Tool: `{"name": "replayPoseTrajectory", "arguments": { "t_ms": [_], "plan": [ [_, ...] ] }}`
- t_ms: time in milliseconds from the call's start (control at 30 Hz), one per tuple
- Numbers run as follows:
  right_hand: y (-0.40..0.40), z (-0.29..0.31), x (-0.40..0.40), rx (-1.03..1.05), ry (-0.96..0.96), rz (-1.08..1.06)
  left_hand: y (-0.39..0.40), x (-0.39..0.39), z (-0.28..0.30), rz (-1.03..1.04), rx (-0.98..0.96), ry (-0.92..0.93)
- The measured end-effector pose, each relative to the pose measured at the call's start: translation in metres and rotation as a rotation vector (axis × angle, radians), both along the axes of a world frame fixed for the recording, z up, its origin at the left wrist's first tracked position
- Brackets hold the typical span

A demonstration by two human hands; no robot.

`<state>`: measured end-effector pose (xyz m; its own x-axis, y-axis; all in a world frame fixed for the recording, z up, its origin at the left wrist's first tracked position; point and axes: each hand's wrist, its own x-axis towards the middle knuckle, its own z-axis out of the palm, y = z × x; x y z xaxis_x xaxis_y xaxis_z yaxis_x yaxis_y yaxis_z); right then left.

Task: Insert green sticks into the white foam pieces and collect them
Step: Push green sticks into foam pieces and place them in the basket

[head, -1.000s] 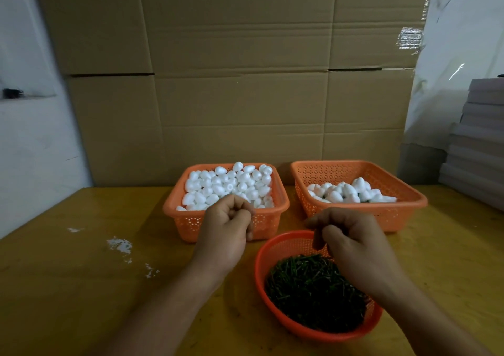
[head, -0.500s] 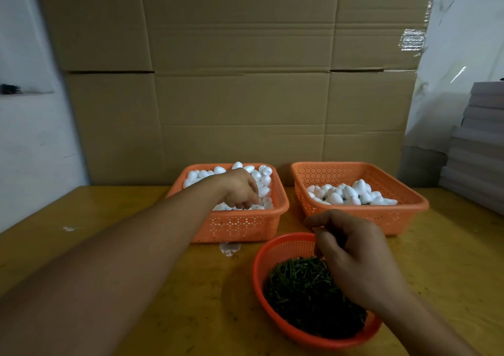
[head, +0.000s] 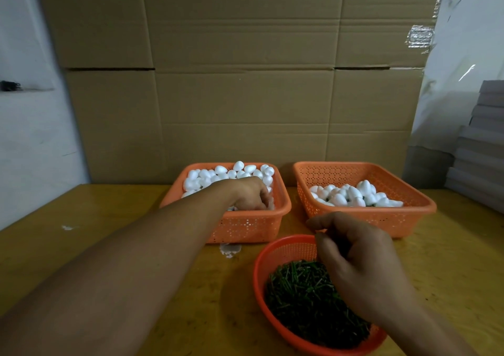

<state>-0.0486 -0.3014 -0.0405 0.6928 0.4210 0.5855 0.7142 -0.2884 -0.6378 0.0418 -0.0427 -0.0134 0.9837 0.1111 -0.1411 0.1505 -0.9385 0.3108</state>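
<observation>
Toward the tabletop's far edge, left of centre: full orange basket of plain white foam pieces, placed within easy reach for picking. Left hand dipped into its near right corner, fingertips buried among the foam; whether anything is pinched, impossible to tell. Near edge, centre-right: round red basket of green sticks. Right hand poised over it, fingers curled, seemingly pinching a stick, though none visible. Far right: second orange basket, collecting finished foam pieces.

Head view only: we are looking forward and down from head height, close over the yellow table, facing the cardboard wall.
</observation>
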Motion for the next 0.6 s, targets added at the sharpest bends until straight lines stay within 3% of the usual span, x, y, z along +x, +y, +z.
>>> {"name": "replayPoseTrajectory", "arguments": {
  "t_ms": [200, 267, 433, 600],
  "plan": [
    [0.001, -0.002, 0.000, -0.018, 0.007, 0.010, -0.015, 0.001, 0.003, 0.048, 0.356, 0.005],
    [0.001, -0.002, 0.000, -0.015, 0.002, 0.005, -0.018, 0.002, 0.003, 0.069, 0.397, 0.030],
    [0.001, -0.004, 0.003, -0.007, 0.010, -0.002, -0.015, 0.007, 0.002, 0.091, 0.342, 0.034],
    [0.000, -0.003, 0.003, -0.013, 0.025, -0.002, -0.007, 0.000, 0.005, 0.157, 0.051, -0.125]
  ]
}}
